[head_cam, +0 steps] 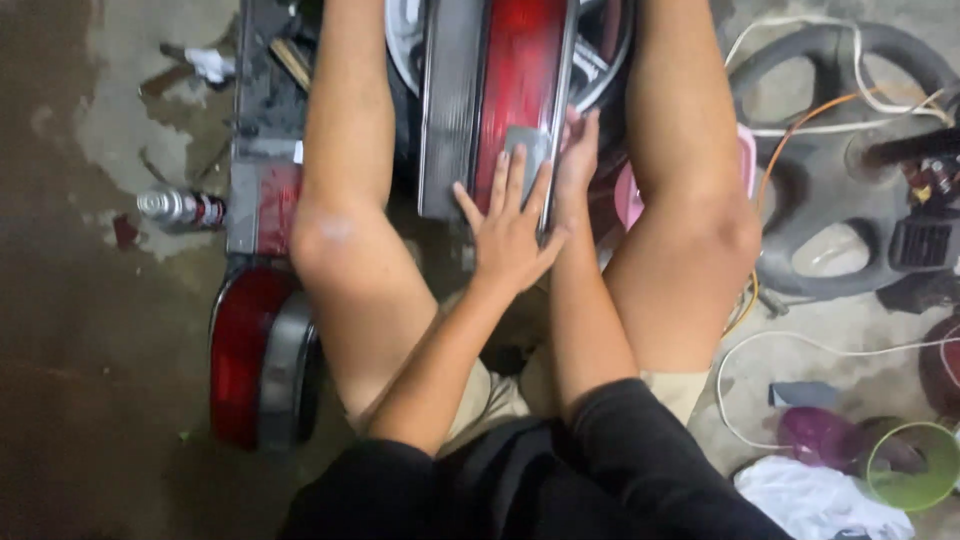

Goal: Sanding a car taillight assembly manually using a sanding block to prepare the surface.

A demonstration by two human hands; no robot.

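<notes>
A long red tail light (520,70) with a dark grey strip along its left side stands between my bare knees. My left hand (510,230) lies flat on the red lens, fingers spread, pressing a small grey sheet of sandpaper (527,145) against it. My right hand (577,150) grips the light's right edge, just beside the sandpaper. The lower end of the light is hidden behind my hands.
A second red and dark tail light (262,350) lies on the concrete floor by my left leg. Further left lies a spray can (180,208). To the right are a steering wheel (840,170), loose cables (800,345), a pink basin (628,195), a green bowl (915,465) and a white cloth (810,500).
</notes>
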